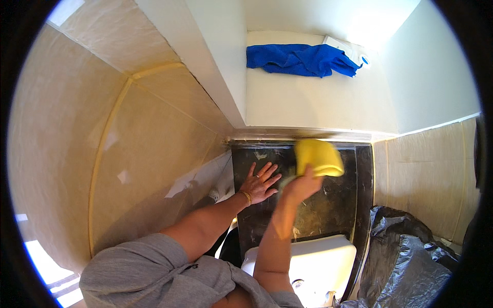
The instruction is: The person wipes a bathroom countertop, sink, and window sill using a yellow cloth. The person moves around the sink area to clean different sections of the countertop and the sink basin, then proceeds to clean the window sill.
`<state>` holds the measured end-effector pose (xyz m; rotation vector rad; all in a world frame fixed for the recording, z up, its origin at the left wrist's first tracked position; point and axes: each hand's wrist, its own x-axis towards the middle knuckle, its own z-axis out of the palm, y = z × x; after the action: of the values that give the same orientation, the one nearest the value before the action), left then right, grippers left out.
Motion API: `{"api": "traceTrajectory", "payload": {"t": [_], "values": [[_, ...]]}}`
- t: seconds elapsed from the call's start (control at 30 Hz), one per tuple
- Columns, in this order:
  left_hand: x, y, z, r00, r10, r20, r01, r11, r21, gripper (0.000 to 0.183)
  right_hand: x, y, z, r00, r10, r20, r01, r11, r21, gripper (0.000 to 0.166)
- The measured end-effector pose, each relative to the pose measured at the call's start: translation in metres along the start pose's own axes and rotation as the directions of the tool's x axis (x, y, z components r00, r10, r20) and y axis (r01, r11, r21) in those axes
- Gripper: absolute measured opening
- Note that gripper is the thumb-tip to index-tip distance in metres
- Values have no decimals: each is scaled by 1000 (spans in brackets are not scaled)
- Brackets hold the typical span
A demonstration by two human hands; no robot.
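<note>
My right hand (304, 188) grips a folded yellow cloth (317, 156), slightly blurred, near the back edge of a dark, stone-like countertop (327, 208). Part of the cloth overlaps the ledge line behind the counter in this view. My left hand (260, 186) rests palm down on the left part of the countertop, fingers spread, holding nothing. It wears a ring and a bracelet (246, 197). Pale streaks and marks show on the dark surface.
A white sink basin (319, 261) sits at the near side under my right forearm. Black plastic sheeting (408, 261) bunches at the right. In the white recess (319, 100) lies a crumpled blue cloth (300, 59). Beige tiled walls (154, 138) stand on both sides.
</note>
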<state>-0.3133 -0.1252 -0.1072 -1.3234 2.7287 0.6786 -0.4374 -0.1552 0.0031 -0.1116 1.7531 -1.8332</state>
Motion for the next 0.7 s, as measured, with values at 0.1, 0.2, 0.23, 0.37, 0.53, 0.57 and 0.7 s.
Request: {"api": "traceTrajectory", "payload": {"t": [0.1,0.2,0.23,0.37,0.53,0.57,0.7], "values": [[-3,-2,10,999,20,-40,-21,1000,-9,56,31,-12,25,951,-305,-39,285,923,-259,40],[-5,-5,25,986,10,-167,-83,894,-440,57,-30,41,72,793,-588,158,595,692,-409,47],[-5,-7,29,983,14,-184,-79,935,-347,57,-56,60,71,820,-390,418,564,670,-482,48],[-1,-8,30,995,23,-93,-24,1000,-15,65,-104,94,46,669,-34,742,342,901,-266,48],[1,-3,16,971,-91,221,93,996,2,64,-2,-33,-33,863,-476,166,481,877,13,37],[-1,-3,16,1000,-16,24,16,1000,-10,60,24,-60,-34,895,-439,76,414,884,218,38],[-5,-8,24,995,40,-94,-42,999,-21,57,75,-106,9,486,-667,564,832,156,-532,57]]}}
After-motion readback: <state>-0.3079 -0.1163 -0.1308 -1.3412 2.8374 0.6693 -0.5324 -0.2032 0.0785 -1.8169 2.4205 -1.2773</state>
